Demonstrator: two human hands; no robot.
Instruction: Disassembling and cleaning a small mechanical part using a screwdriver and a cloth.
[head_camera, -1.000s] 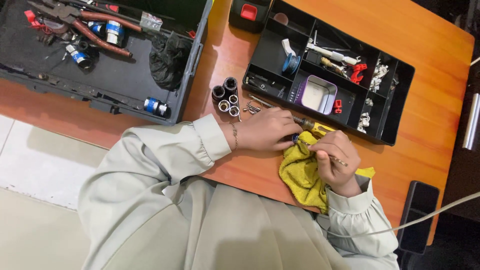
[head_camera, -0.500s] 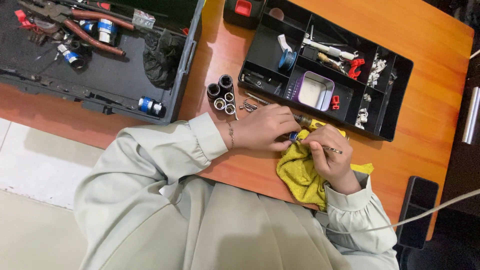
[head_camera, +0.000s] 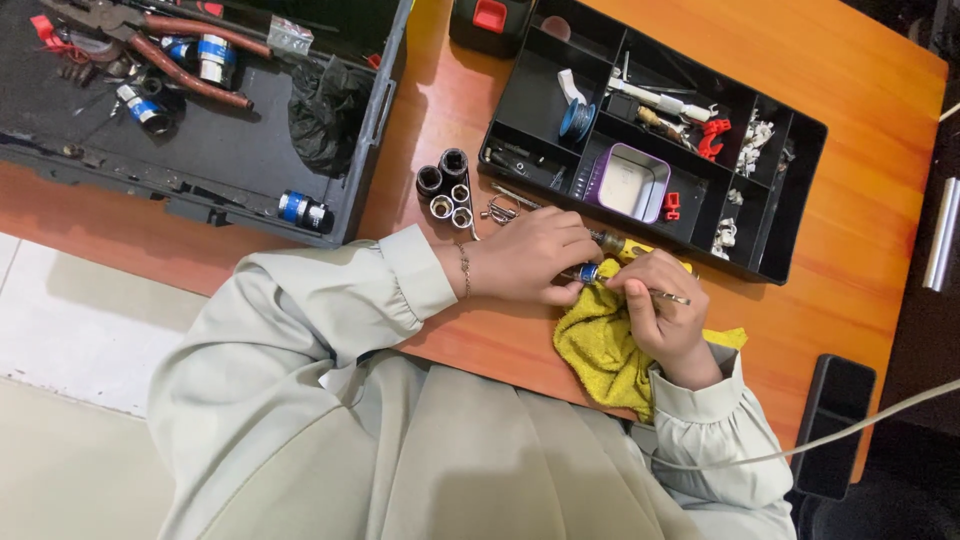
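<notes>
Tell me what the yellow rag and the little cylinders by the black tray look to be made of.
The yellow rag looks like soft fabric, probably microfibre or cotton: matte, crumpled into folds. The little cylinders seem to be metal: some have shiny silver rims, others a dull black finish. The black tray appears to be matte plastic.

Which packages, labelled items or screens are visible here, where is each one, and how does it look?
Phone: dark rectangle with a blank screen, flat at the table's right edge, near the right hand.
Small cylinder: blue band with white label, black end, lying at the front edge of the open toolbox.
Two similar cylinders: blue and white, at the toolbox's back left, beside the pliers.
Tin: open, purple-rimmed, rectangular, in the black organiser tray.
</notes>
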